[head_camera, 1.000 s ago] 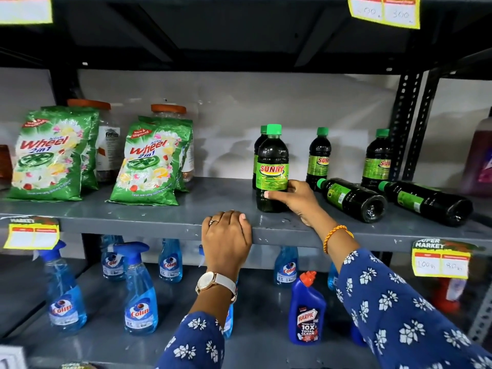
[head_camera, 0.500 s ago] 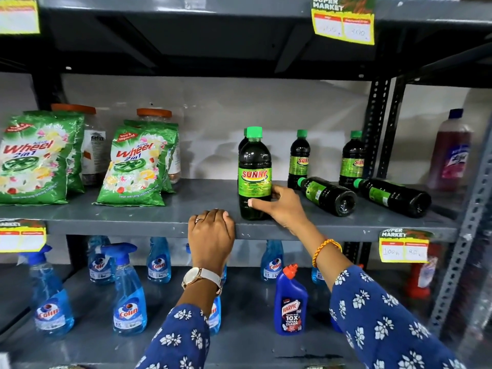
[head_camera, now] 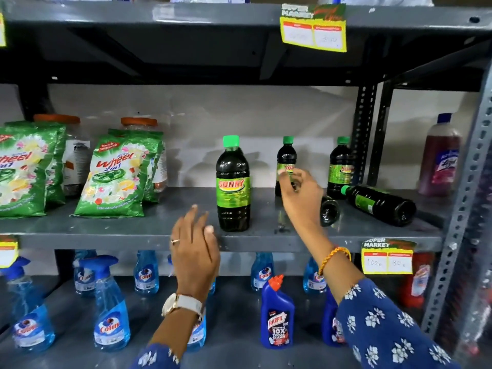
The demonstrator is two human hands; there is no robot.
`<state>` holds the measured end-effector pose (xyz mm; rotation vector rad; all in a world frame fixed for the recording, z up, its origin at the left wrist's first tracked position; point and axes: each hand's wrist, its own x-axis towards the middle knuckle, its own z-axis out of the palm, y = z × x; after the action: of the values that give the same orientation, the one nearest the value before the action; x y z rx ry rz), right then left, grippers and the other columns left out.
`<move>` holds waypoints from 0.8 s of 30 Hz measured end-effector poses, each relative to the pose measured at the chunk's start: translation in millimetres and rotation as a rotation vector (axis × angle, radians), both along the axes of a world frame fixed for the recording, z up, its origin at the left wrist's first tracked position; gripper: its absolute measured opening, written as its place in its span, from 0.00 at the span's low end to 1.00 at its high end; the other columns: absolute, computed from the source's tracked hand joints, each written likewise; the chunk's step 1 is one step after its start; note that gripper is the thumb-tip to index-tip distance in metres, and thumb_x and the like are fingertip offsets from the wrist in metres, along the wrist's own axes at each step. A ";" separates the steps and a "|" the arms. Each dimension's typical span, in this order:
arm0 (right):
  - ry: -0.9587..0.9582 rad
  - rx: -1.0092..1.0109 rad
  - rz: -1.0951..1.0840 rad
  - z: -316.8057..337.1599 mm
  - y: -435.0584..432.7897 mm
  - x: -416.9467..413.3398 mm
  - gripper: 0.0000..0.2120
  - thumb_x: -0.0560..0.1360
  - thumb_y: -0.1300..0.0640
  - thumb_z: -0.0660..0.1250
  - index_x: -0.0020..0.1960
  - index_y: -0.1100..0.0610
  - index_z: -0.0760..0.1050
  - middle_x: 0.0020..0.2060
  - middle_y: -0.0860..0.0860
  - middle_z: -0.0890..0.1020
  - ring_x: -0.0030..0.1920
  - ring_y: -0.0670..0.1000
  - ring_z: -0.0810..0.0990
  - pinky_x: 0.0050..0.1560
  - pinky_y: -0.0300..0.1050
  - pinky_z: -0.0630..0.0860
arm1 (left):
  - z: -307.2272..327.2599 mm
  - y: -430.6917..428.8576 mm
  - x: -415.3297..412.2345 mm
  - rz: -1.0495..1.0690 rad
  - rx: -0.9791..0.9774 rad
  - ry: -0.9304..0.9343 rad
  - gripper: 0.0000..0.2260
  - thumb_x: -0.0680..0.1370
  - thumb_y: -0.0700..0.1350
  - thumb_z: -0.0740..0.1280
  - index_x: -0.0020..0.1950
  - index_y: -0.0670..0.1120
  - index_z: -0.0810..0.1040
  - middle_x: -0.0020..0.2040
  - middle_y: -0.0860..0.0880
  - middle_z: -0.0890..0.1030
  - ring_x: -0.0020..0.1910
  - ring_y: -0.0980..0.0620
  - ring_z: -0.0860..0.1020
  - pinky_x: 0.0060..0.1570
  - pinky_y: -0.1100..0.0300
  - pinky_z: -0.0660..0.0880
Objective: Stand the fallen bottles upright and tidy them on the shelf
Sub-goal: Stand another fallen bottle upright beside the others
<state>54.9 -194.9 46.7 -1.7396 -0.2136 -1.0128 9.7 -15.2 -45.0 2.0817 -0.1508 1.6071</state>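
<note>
The right hand's fingers [head_camera: 288,179] pinch at the green cap of a fallen bottle [head_camera: 328,210] lying behind the right hand [head_camera: 300,193], though the hand hides whether the grip is closed. The left hand [head_camera: 194,246] hovers open and empty at the shelf [head_camera: 133,233] edge, beside an upright bottle [head_camera: 233,186]. Judged step: raising the nearer fallen one. A second fallen bottle [head_camera: 378,205] lies just right. Next: tip it up onto its base, clear of the standing ones.

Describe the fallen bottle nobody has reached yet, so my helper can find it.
On the middle grey shelf, go to the right end by the perforated upright. The far-right fallen bottle lies there, green cap pointing left; its dark neighbours stand upright.
</note>
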 end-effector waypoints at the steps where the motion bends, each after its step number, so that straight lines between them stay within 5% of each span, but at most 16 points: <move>1: -0.014 -0.111 -0.135 11.6 -13.2 7.4 0.16 0.71 0.50 0.65 0.49 0.64 0.77 0.45 0.61 0.81 0.45 0.59 0.79 0.47 0.48 0.75 | 1.6 -14.8 -2.0 -0.067 0.076 -0.060 0.16 0.79 0.44 0.53 0.54 0.37 0.77 0.56 0.37 0.78 0.56 0.42 0.72 0.60 0.47 0.67; 6: 0.743 -0.836 -0.425 26.8 -32.0 40.9 0.22 0.71 0.52 0.64 0.62 0.60 0.71 0.61 0.60 0.75 0.63 0.62 0.67 0.60 0.52 0.66 | 17.3 -101.8 7.6 -0.171 0.395 0.107 0.15 0.77 0.44 0.55 0.47 0.38 0.79 0.46 0.40 0.82 0.45 0.42 0.78 0.48 0.52 0.74; 9: 0.804 -0.953 -0.602 12.7 -31.9 52.5 0.18 0.74 0.54 0.61 0.62 0.57 0.72 0.63 0.56 0.74 0.65 0.61 0.64 0.57 0.52 0.64 | 15.7 -121.3 20.5 -0.066 0.418 0.271 0.16 0.77 0.45 0.54 0.47 0.39 0.80 0.43 0.41 0.83 0.41 0.42 0.80 0.43 0.51 0.76; 14: 0.460 -0.834 -0.588 1.9 -61.0 65.8 0.14 0.69 0.55 0.67 0.54 0.53 0.76 0.50 0.54 0.81 0.61 0.59 0.63 0.49 0.51 0.63 | 8.5 -125.4 33.8 0.023 0.408 0.284 0.15 0.76 0.46 0.54 0.43 0.44 0.80 0.39 0.45 0.83 0.37 0.44 0.79 0.38 0.53 0.73; 18: 0.192 -0.303 -0.076 -3.1 -76.6 73.1 0.27 0.62 0.44 0.73 0.58 0.51 0.73 0.45 0.55 0.79 0.56 0.58 0.69 0.46 0.50 0.70 | 3.9 -127.2 38.3 0.048 0.378 0.193 0.14 0.75 0.46 0.55 0.43 0.45 0.80 0.41 0.47 0.83 0.38 0.45 0.79 0.40 0.53 0.69; 21: 0.128 -0.005 0.185 -11.3 -73.5 77.4 0.21 0.64 0.51 0.74 0.53 0.52 0.72 0.46 0.55 0.81 0.52 0.57 0.77 0.51 0.55 0.76 | 2.3 -127.9 38.5 0.044 0.362 0.161 0.15 0.75 0.46 0.54 0.44 0.45 0.80 0.40 0.47 0.83 0.38 0.45 0.80 0.40 0.52 0.69; 24: 0.158 0.053 0.246 -13.4 -75.9 82.4 0.16 0.65 0.53 0.74 0.49 0.47 0.71 0.42 0.48 0.81 0.48 0.52 0.81 0.49 0.45 0.78 | 3.1 -129.0 39.2 0.055 0.362 0.169 0.15 0.75 0.46 0.54 0.44 0.45 0.80 0.40 0.47 0.83 0.39 0.46 0.80 0.40 0.52 0.70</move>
<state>137.3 -270.8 33.3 -1.6891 -0.2889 -0.6940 48.9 -144.2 -41.9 2.5043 -0.3508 1.5142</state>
